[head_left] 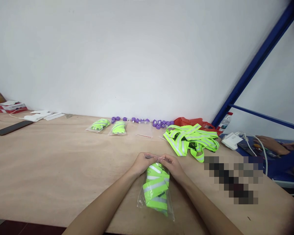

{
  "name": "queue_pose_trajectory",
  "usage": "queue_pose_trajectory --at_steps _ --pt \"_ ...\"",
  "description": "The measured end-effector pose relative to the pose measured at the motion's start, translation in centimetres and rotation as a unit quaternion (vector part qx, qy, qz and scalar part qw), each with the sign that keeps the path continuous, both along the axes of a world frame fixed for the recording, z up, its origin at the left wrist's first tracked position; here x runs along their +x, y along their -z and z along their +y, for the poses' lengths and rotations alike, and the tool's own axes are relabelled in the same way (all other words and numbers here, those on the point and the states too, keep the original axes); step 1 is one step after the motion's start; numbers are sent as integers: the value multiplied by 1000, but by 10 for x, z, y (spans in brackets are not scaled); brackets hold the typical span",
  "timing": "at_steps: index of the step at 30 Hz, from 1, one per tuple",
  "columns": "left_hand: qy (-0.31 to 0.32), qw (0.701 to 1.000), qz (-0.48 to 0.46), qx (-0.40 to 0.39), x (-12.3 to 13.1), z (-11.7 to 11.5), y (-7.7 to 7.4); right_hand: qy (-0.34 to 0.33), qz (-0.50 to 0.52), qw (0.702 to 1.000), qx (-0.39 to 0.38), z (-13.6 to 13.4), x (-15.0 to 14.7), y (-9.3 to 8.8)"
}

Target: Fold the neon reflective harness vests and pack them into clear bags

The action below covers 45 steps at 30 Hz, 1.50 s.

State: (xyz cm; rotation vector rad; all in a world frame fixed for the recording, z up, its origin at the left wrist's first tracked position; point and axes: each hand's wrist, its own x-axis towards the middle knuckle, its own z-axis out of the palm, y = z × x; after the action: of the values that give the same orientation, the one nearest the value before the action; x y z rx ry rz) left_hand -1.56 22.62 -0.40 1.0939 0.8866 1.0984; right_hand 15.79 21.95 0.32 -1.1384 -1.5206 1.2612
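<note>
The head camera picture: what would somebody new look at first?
Probably the bright lime, silver-striped strap inside a clear plastic bag at front centre, its top pinched by the left hand and right hand. Then maybe the tangled lime straps farther right, and the small purple round pieces along the white wall.

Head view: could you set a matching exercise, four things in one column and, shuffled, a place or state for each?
1. Nearest clear bag
2. Loose straps
3. Dark flat bar
4. Purple pieces

A. Strewn near the wall
B. Held at its top by left hand and right hand
C. At the left of the table
D. Heaped, yellow-green with silvery stripes

Pairs: 1-B, 2-D, 3-C, 4-A
</note>
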Motion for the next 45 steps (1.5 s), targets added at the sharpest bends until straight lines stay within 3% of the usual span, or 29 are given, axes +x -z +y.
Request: queue_pose_trajectory --at_steps 22,33,45 --pt "-1 1000 0 5 0 -3 -4 1 19 1000 -8 3 2 5" --pt "-14 1000 19 14 1 -2 -3 -7 4 1000 -1 -1 -2 -5" --pt "14 1000 -3 3 -1 -4 -9 -6 15 1000 -8 2 0 0"
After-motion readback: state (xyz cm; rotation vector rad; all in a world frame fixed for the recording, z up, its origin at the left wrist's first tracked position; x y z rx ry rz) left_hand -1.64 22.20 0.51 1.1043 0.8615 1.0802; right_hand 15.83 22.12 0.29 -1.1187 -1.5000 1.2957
